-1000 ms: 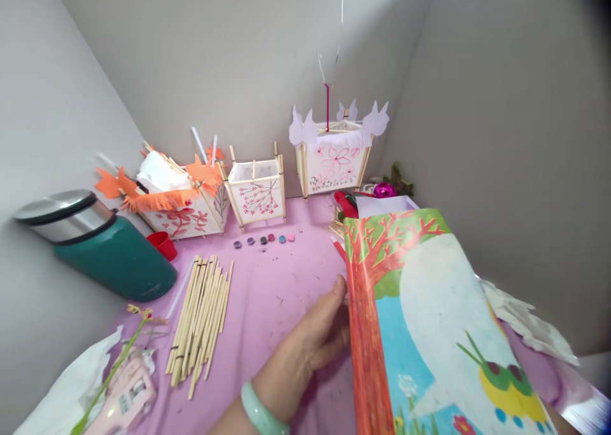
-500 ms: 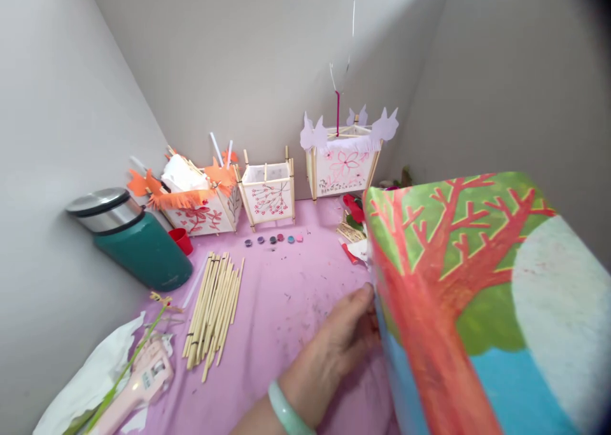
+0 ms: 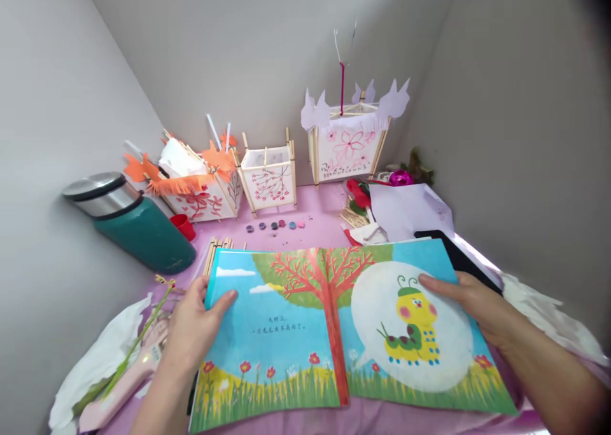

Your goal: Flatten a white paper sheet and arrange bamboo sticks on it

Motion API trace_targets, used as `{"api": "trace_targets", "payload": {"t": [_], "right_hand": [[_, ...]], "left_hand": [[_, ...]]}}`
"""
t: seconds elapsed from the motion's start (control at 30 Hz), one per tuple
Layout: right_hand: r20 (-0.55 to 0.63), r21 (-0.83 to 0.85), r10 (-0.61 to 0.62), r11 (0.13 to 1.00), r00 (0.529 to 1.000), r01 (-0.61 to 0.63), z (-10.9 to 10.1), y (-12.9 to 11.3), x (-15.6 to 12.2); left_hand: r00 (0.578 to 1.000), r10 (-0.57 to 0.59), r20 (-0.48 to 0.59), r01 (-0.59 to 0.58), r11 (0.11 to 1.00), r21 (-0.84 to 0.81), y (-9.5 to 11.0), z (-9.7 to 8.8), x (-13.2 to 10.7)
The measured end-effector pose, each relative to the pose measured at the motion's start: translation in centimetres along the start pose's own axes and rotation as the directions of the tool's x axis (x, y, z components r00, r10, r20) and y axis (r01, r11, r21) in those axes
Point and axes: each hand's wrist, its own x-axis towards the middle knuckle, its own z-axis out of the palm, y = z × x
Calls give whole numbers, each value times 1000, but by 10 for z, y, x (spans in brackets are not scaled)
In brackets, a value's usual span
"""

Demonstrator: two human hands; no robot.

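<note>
An open picture book (image 3: 286, 371) spreads across the front of the table, showing a red tree over the fold and a yellow caterpillar on the right page. My left hand (image 3: 193, 317) grips its left edge, thumb on the page and fingers behind. On the right edge, my right hand (image 3: 470, 298) holds the book with the thumb lying on the page near the caterpillar's head; its other fingers are hidden underneath. The book covers most of the bamboo sticks (image 3: 222, 247), whose tops show behind its upper left corner.
A teal bottle (image 3: 143, 231) and red cup (image 3: 182, 227) stand left, near an orange-trimmed lantern (image 3: 198, 200), a plain lantern (image 3: 267, 184) and a purple-trimmed lantern (image 3: 348, 152). Small paint pots (image 3: 274, 226) line the purple cloth. A pink glue gun (image 3: 124, 384) lies front left, white paper (image 3: 548, 308) right.
The book, earlier raised close on the right, now lies wide open in front of me. My left hand has moved left onto its edge, and my right hand has come into view.
</note>
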Motion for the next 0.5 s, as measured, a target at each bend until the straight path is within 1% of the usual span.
{"api": "trace_targets", "payload": {"t": [0.03, 0.1, 0.17, 0.2, 0.27, 0.3, 0.33, 0.37, 0.4, 0.43, 0.47, 0.5], "right_hand": [[26, 45, 41, 998, 999, -42, 2, 2, 3], [69, 135, 118, 983, 991, -126, 3, 5, 10], [90, 187, 163, 966, 982, -178, 1, 7, 16], [97, 189, 174, 963, 980, -190, -1, 9, 19], [98, 165, 189, 965, 977, -204, -6, 13, 24], [95, 137, 194, 969, 976, -206, -7, 15, 26], [95, 105, 199, 972, 975, -208, -9, 17, 28], [94, 76, 204, 974, 974, -212, -10, 18, 29], [98, 57, 206, 976, 974, -212, -10, 20, 30], [107, 52, 205, 976, 973, -211, -10, 20, 31], [120, 54, 202, 976, 972, -209, -9, 20, 31], [129, 54, 199, 977, 971, -207, -9, 20, 30]], "left_hand": [[1000, 11, -2, -11, 998, 62, -4, 0, 0], [999, -6, 33, 3, 995, 96, -11, 1, 0], [998, -18, 62, 9, 991, 136, -16, 1, 2], [998, -17, 61, 6, 983, 183, -18, 1, 3], [999, 0, 46, -16, 944, 330, -19, 1, 4], [999, 32, 30, -41, 907, 420, -18, 2, 3], [996, 91, 4, -80, 857, 509, -16, 4, 1], [983, 180, -26, -132, 804, 580, -11, 8, -3], [957, 287, -44, -197, 756, 624, -5, 12, -8], [914, 401, -52, -276, 712, 646, 2, 19, -16], [862, 505, -40, -373, 687, 624, 11, 28, -25], [824, 565, 42, -490, 674, 553, 20, 39, -35]]}}
